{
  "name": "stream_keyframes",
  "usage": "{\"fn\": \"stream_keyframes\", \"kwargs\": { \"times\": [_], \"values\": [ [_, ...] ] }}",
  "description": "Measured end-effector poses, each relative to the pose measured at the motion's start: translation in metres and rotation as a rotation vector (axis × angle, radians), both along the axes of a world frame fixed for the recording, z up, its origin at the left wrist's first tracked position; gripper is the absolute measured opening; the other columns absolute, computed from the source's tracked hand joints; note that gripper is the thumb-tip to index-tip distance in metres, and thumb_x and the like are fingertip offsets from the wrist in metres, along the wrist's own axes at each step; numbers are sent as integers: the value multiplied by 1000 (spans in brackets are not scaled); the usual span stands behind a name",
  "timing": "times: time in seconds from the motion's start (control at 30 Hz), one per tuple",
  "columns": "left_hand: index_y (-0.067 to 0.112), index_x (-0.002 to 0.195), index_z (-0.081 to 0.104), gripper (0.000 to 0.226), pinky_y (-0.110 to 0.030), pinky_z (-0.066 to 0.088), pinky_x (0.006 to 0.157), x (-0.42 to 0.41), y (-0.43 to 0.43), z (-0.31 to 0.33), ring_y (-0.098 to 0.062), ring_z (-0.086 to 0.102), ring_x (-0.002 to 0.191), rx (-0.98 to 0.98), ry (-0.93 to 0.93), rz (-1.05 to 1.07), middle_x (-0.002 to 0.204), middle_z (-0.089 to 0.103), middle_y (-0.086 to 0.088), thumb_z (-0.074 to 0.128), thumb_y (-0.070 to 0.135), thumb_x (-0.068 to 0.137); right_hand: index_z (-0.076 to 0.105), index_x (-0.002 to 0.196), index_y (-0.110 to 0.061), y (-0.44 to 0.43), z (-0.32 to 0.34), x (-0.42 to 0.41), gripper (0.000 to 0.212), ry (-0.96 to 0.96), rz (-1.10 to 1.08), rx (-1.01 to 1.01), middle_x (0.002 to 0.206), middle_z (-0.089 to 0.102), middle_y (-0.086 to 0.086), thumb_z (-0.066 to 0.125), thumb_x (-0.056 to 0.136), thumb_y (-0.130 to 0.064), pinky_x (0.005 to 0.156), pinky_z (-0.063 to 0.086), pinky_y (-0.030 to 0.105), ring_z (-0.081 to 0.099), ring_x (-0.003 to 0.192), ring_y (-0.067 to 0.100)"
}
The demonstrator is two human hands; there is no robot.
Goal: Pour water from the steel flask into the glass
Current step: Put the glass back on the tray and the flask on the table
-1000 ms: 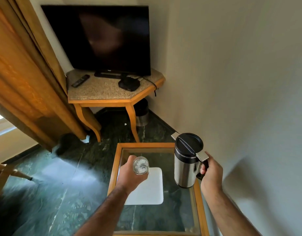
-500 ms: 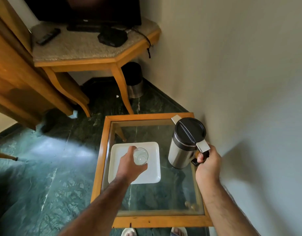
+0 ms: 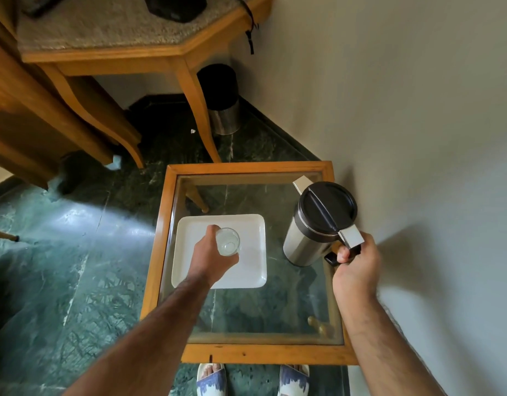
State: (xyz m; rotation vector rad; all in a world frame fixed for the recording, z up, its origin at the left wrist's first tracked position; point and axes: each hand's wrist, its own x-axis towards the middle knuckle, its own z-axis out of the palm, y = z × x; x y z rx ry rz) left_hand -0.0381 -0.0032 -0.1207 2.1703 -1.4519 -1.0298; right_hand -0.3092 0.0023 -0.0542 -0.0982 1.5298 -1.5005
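A steel flask [image 3: 309, 238] with a black lid and a black handle is upright over the right side of a small glass-topped table [image 3: 246, 354]. My right hand [image 3: 356, 267] grips its handle from behind. A clear glass [image 3: 228, 242] is held upright in my left hand [image 3: 211, 257] above a white square tray [image 3: 252, 270] at the table's middle. The glass sits left of the flask, with a gap between them. The flask's spout [image 3: 301, 183] points away from me.
A wall runs close along the right of the table. A wooden corner stand [image 3: 103, 57] with a stone top is beyond, with a steel bin [image 3: 223, 110] under it. Green marble floor lies to the left. My sandalled feet [image 3: 252, 378] are at the table's near edge.
The view has tilted downward, so the TV has left the frame. Both hands have kept their grips; the glass and flask now sit lower over the table.
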Motion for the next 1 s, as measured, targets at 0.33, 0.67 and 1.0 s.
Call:
{"fn": "stream_keyframes", "kwargs": {
  "times": [0.33, 0.67, 1.0],
  "values": [
    [26, 130, 45, 75, -41, 60, 92, -1, 1, -22, -17, 58, 104, 39, -12, -6, 124, 63, 1, 92, 28, 71, 71, 76, -22, -1, -20, 6, 22, 25, 35, -34, 58, 55, -6, 50, 83, -24, 47, 30, 19, 39, 49, 9],
    [23, 133, 46, 75, -45, 58, 96, 0, -1, -31, -17, 57, 104, 55, -10, 27, 130, 64, -4, 91, 23, 73, 72, 66, -21, 4, -29, 13, 29, 57, 33, -82, 53, 52, -8, 50, 84, -18, 44, 29, 18, 36, 48, 10],
    [22, 133, 46, 74, -43, 59, 93, 1, 2, -40, -18, 58, 105, 64, 2, 36, 130, 64, -5, 90, 19, 74, 67, 78, -13, 8, -37, 12, 16, 114, 18, -33, 61, 52, -2, 57, 79, -26, 46, 33, 18, 40, 53, 11]
  ]
}}
